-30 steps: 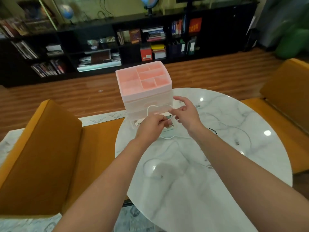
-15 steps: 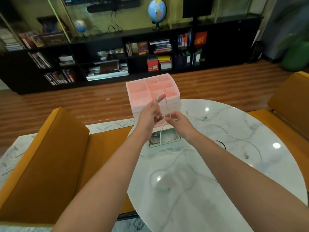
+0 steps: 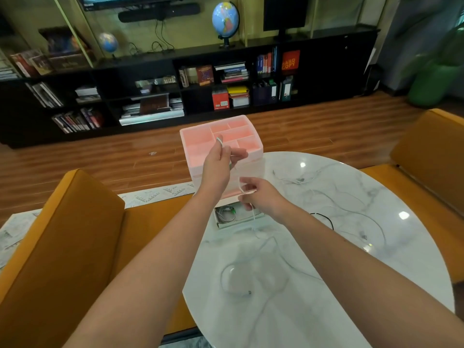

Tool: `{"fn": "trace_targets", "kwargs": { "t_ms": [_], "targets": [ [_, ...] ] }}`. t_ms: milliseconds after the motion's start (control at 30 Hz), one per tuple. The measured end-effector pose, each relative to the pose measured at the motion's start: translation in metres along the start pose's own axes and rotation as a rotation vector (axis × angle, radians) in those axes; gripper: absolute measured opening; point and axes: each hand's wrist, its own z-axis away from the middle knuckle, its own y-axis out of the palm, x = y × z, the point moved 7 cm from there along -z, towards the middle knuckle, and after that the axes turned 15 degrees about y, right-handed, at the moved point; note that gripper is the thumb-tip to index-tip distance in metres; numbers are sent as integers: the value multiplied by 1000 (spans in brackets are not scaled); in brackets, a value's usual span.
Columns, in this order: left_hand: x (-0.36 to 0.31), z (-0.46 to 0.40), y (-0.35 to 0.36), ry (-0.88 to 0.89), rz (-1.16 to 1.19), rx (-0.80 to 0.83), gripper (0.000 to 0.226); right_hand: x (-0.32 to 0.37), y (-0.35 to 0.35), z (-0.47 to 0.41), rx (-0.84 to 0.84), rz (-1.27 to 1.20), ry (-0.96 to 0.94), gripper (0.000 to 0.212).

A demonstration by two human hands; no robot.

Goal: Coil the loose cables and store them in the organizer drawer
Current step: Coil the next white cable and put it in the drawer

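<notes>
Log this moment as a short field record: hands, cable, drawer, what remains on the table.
left hand: raised, pinching the white cable at a bend
right hand: lower, pinching the same cable
cable tail: hangs down to the marble table
organizer: pink, at the table's far edge
bottom drawer: pulled open, coiled cables inside
loose cables: white ones and a black cable on the table

Round white marble table (image 3: pixel 326 310), pink organizer (image 3: pixel 247 172) at far edge, loose white cables (image 3: pixel 334 197), black cable (image 3: pixel 326 218)
</notes>
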Motion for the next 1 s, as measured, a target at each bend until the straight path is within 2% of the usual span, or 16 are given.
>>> {"fn": "trace_targets", "kwargs": {
  "t_ms": [100, 200, 267, 367, 467, 533, 700, 800, 900, 1000],
  "targets": [
    [-4, -9, 5, 73, -227, 96, 43, 3, -10, -2, -93, 117, -57, 29],
    [3, -6, 14, 93, -359, 255, 37, 15, -25, 0, -197, 189, -125, 23],
    [12, -2, 19, 119, -520, 393, 42, 23, -39, 2, -250, 190, -143, 21],
    [27, 4, 22, 31, -520, 495, 39, 31, -55, 3, -272, 215, -167, 17],
    [31, 6, 23, -8, -443, 512, 33, 34, -62, 1, -255, 235, -191, 14],
    [33, 3, 22, -29, -341, 475, 34, 36, -71, 0, -305, 239, -205, 14],
    [32, 7, 30, -235, 128, 415, 34, 40, -92, -1, -436, 249, -274, 20],
    [25, 12, 35, -345, 404, 383, 36, 40, -92, -4, -472, 350, -285, 29],
    [23, 15, 41, -395, 586, 343, 37, 37, -85, -7, -413, 476, -308, 38],
    [24, 11, 46, -393, 727, 262, 37, 24, -84, -11, -356, 379, -261, 41]
  ]
}}
